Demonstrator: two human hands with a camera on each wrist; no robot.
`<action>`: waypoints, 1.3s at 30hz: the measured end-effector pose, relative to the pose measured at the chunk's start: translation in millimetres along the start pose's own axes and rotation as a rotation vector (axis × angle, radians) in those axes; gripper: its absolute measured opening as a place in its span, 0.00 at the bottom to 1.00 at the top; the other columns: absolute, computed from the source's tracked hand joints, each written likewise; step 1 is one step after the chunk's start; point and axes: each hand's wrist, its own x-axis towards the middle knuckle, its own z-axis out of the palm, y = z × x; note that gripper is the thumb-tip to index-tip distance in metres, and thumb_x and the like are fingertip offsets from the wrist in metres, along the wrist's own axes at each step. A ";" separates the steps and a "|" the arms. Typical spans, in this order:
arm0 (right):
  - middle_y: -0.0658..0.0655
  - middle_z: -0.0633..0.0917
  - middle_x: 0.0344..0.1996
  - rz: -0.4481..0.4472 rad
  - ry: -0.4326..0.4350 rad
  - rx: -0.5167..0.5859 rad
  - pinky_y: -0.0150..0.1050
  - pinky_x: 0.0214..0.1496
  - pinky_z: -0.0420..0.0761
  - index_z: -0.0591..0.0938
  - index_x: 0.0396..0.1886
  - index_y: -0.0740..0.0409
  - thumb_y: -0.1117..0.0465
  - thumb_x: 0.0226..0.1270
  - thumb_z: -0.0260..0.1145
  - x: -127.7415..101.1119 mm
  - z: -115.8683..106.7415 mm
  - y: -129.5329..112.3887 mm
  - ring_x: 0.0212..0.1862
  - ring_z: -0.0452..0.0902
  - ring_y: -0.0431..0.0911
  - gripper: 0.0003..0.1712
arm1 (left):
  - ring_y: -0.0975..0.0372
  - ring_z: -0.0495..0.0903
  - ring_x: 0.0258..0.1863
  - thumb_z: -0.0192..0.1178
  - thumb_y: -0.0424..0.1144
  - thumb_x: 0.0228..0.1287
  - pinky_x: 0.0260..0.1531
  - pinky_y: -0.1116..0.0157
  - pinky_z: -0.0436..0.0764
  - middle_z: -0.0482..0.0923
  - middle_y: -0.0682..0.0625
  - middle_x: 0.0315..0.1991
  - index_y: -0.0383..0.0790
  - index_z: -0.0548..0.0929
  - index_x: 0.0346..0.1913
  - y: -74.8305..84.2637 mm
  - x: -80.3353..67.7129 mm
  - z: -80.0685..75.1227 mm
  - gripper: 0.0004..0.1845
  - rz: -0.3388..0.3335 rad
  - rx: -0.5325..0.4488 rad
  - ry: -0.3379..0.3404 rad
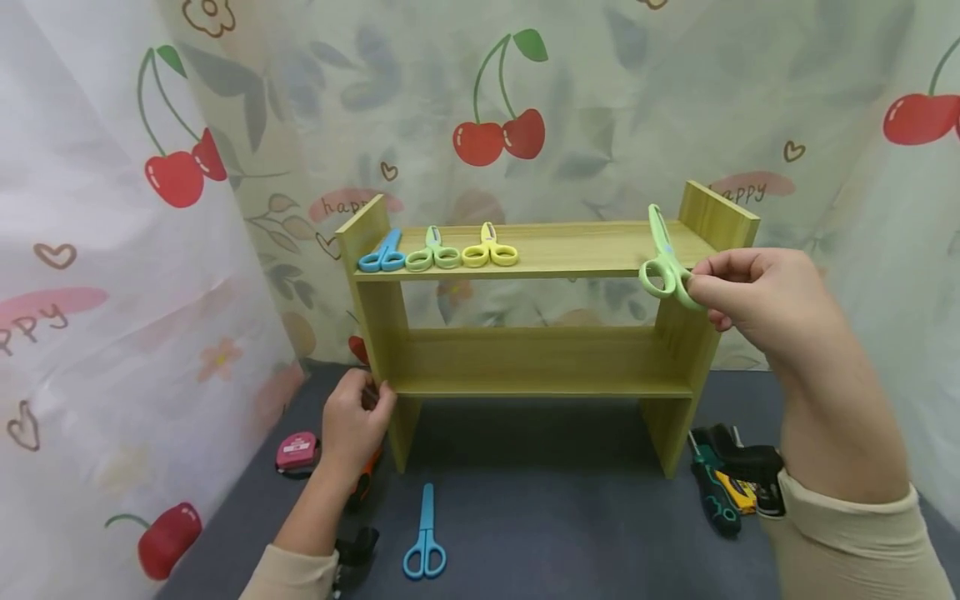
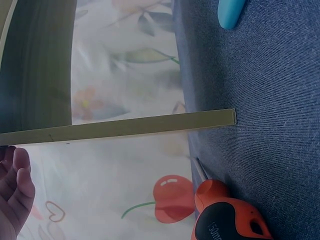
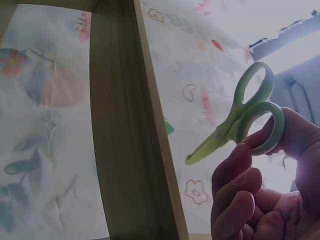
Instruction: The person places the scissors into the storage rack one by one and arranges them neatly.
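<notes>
My right hand [image 1: 765, 292] pinches a pair of light green scissors [image 1: 663, 265] by one handle loop, blades up, before the right end of the top board. In the right wrist view, thumb and fingertips meet at the loop of the scissors [image 3: 232, 117]. Low on the left, my left hand [image 1: 352, 425] grips the front edge of the side panel of a wooden shelf [image 1: 547, 392]; its fingers [image 2: 20, 175] are against the panel's outer face. Blue scissors [image 1: 384, 254], green scissors [image 1: 432, 252] and yellow scissors [image 1: 489, 248] lie in a row on the top board's left.
Another pair of blue scissors [image 1: 425, 537] lies on the dark grey table [image 1: 555, 533] in front of the shelf. A pink tape measure [image 1: 297, 452] and an orange-and-black tool [image 2: 227, 215] are at the left. Green-and-black tools [image 1: 716, 492] lie at the right.
</notes>
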 end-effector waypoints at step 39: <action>0.46 0.59 0.11 -0.007 -0.234 -0.371 0.41 0.26 0.62 0.67 0.10 0.48 0.55 0.56 0.66 100.0 75.3 -54.7 0.18 0.55 0.43 0.21 | 0.59 0.75 0.22 0.64 0.31 0.61 0.21 0.60 0.76 0.74 0.45 0.27 0.37 0.76 0.31 -0.5 2.4 1.4 0.06 0.045 0.028 0.038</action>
